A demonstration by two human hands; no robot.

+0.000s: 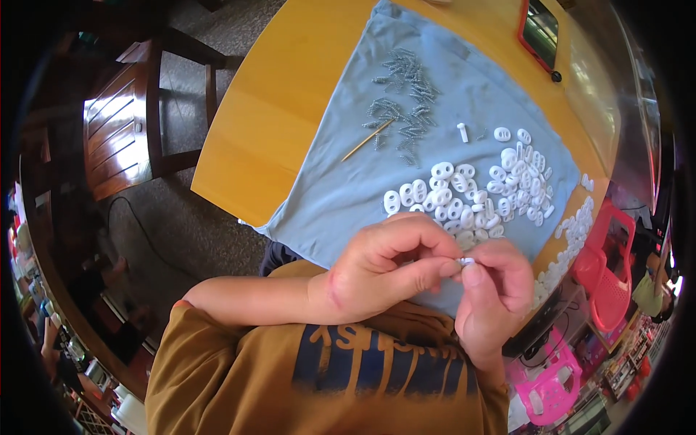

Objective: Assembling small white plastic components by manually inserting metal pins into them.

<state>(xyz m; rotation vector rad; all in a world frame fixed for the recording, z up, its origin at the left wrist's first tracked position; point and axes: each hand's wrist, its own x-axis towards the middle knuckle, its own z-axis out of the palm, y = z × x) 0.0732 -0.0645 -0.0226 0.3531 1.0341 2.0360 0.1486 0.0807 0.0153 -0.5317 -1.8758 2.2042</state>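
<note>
My left hand (388, 264) and my right hand (496, 286) meet above the near edge of a blue cloth (330, 174). Thumb and forefinger of each are pinched together on a small white plastic piece (465, 260), mostly covered by the fingertips. Just beyond the hands lies a loose pile of white oval plastic pieces with two holes (442, 194). To its right is a heap of smaller white plastic pieces (525, 177). Small metal coil springs (409, 109) lie scattered farther off, with a thin gold-coloured stick (367, 140) beside them. A lone white plastic piece (462, 132) lies apart.
The cloth covers part of a yellow table (272, 87). More white pieces (573, 235) line the table's right edge. At the far right lies a red-framed device with a dark screen (540, 32). A wooden chair (119, 130) stands left; red (605, 268) and pink (551, 384) plastic chairs stand right.
</note>
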